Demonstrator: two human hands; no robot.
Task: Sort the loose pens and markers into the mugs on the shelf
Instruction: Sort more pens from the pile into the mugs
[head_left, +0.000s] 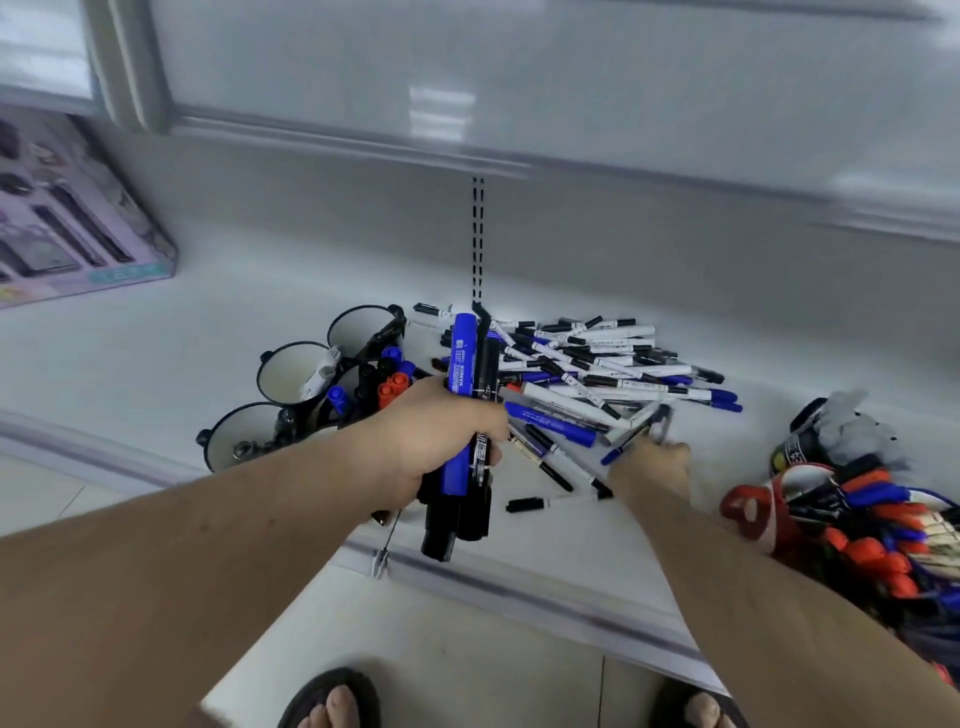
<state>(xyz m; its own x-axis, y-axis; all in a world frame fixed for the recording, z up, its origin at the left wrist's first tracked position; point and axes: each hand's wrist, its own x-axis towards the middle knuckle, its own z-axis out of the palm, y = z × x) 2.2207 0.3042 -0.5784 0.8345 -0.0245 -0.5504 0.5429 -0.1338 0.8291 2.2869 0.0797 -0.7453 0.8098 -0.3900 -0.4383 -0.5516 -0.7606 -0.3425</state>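
A heap of loose pens and markers (597, 364), white, blue and black, lies on the white shelf (156, 364). My left hand (436, 441) grips a bundle of thick markers (465, 364), one blue and the others black, held upright. My right hand (654, 462) reaches into the near edge of the heap and pinches a thin pen (644, 421); the fingers are blurred. Several black mugs with white insides (291, 374) stand left of the heap. One holds red, blue and black markers (384, 379); another holds a single white marker.
A purple boxed set (67, 218) leans at the shelf's far left. At the right sit a red mug (763, 514), a bundle of red, blue and black markers (883, 540) and a grey soft object (852, 421). The shelf's front rail (519, 582) runs below my arms.
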